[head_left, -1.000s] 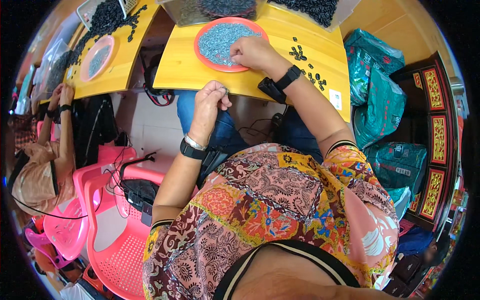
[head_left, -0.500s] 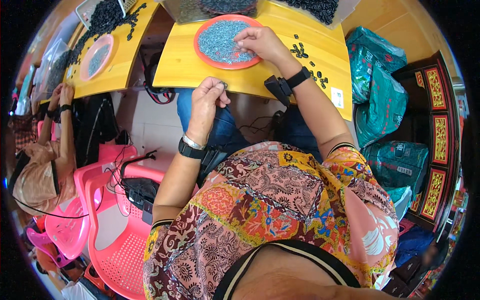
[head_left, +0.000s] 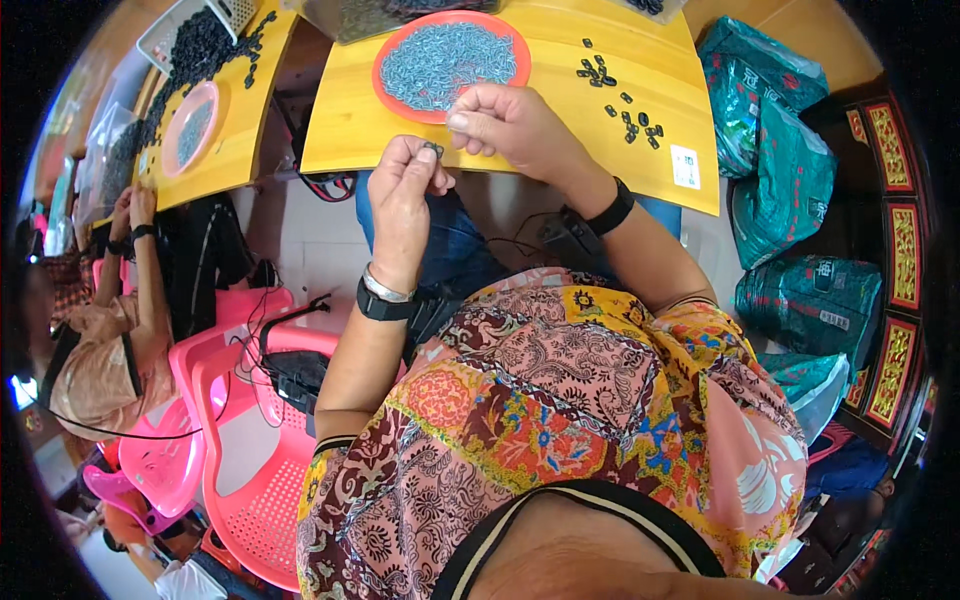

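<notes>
Between the thumb and fingers of my left hand (head_left: 406,185) is a small black plastic part (head_left: 434,149), held just off the table's front edge. My right hand (head_left: 505,130) is pinched closed beside it, over the near rim of a red plate (head_left: 522,62). What the right fingertips hold, if anything, is too small to make out. Heaped in the plate are many small silvery metal pins or screws (head_left: 440,65). To the right, several loose black parts (head_left: 640,125) lie scattered on the yellow table (head_left: 560,55).
Clear bins of black parts (head_left: 375,15) stand at the table's far edge. Green bags (head_left: 785,190) are stacked at the right. A pink plastic chair (head_left: 265,500) is on my left. Beyond it a co-worker's hands (head_left: 133,208) are at another yellow table (head_left: 215,135) with a pink plate (head_left: 190,130).
My right hand has come out of the plate, back toward me and close to the left hand. The left hand keeps its black part and has moved slightly up and left.
</notes>
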A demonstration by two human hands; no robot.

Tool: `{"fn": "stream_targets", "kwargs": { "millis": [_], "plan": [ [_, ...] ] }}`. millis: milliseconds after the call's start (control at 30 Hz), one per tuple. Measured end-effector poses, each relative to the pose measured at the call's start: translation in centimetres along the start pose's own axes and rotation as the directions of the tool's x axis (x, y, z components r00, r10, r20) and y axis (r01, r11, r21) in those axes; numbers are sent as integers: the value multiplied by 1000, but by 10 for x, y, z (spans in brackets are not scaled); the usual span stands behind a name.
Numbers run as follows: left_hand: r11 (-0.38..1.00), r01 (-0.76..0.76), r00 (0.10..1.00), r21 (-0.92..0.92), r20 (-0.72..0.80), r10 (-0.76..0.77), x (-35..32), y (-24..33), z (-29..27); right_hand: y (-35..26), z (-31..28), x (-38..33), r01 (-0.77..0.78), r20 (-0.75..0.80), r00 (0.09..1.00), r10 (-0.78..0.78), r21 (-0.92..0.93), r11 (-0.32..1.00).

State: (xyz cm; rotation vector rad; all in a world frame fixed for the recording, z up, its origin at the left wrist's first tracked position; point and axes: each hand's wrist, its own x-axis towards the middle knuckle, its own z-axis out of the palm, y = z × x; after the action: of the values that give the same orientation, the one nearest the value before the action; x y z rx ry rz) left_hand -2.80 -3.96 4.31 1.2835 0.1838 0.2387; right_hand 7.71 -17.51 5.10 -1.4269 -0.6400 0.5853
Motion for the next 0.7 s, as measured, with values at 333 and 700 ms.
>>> {"fn": "stream_targets", "kwargs": {
  "millis": [333, 700],
  "plan": [
    [961, -111, 992, 253, -26, 121, -2, -1, 4, 4, 7, -5, 113, 48, 992, -117, 74, 991],
    [933, -111, 990, 342, -41, 132, -3, -1, 4, 7, 16, -9, 135, 8, 991, -134, -66, 989]
  ]
}}
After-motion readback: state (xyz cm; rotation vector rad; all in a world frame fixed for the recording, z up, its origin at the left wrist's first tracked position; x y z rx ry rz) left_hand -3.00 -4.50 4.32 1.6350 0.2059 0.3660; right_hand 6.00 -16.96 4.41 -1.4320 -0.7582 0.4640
